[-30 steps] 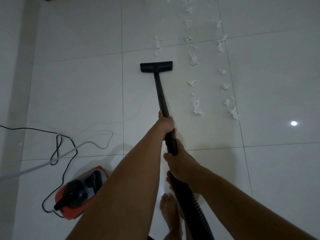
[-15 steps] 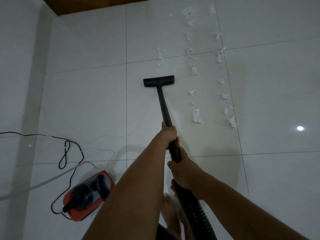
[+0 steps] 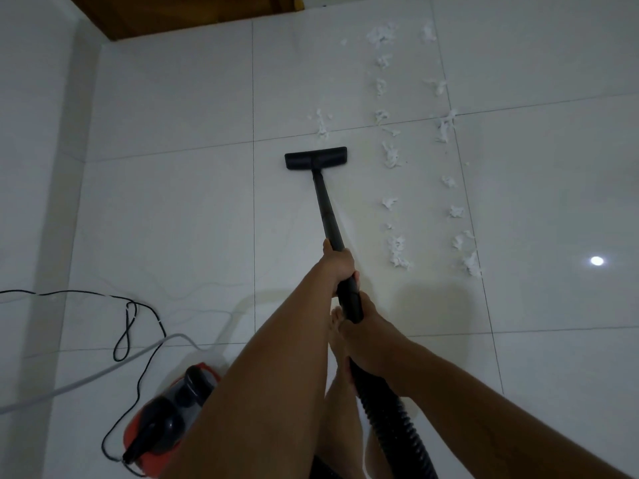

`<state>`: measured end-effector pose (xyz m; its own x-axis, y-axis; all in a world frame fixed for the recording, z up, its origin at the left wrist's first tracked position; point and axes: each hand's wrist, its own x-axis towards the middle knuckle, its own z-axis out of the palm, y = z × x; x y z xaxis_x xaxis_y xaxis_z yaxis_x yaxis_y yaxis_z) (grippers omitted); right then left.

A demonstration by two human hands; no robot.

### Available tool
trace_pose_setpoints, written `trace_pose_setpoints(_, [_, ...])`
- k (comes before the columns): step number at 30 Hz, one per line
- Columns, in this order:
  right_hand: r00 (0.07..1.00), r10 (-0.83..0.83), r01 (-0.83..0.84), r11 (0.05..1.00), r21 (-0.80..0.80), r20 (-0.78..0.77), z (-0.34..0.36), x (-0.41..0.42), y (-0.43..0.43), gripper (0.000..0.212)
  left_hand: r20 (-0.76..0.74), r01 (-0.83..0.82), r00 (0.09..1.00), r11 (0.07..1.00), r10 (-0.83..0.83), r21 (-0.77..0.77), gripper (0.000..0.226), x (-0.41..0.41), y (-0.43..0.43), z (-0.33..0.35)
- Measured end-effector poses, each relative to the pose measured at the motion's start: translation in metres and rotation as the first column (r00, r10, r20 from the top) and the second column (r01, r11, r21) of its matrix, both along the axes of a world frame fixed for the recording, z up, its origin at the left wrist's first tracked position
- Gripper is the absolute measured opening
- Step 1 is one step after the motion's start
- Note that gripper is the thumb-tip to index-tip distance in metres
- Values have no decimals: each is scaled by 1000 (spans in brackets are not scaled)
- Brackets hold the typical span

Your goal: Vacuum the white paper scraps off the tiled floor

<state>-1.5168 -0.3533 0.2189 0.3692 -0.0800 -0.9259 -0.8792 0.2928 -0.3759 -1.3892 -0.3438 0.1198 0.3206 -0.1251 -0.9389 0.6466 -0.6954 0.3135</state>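
Observation:
I hold a black vacuum wand with both hands. My left hand grips the tube higher up; my right hand grips it lower, where the ribbed hose begins. The flat black floor nozzle lies on the white tiled floor. A small clump of white paper scraps lies just beyond the nozzle. Two long rows of scraps run to its right: a nearer row and a farther row.
The red and black vacuum body sits at the lower left, with a black power cord looped on the floor and a grey cable beside it. My bare foot shows under my arms. A brown wooden door is at the top.
The nozzle has slid forward toward the small clump of scraps. My view has tilted up and my foot has stepped forward.

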Motion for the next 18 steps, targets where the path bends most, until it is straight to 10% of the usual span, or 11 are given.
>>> trace_pose_setpoints(18, [995,-101,101,994,48,-5,-16,144,-50,72,24,-6,1000,1000,6,4,63,149,-58,-19])
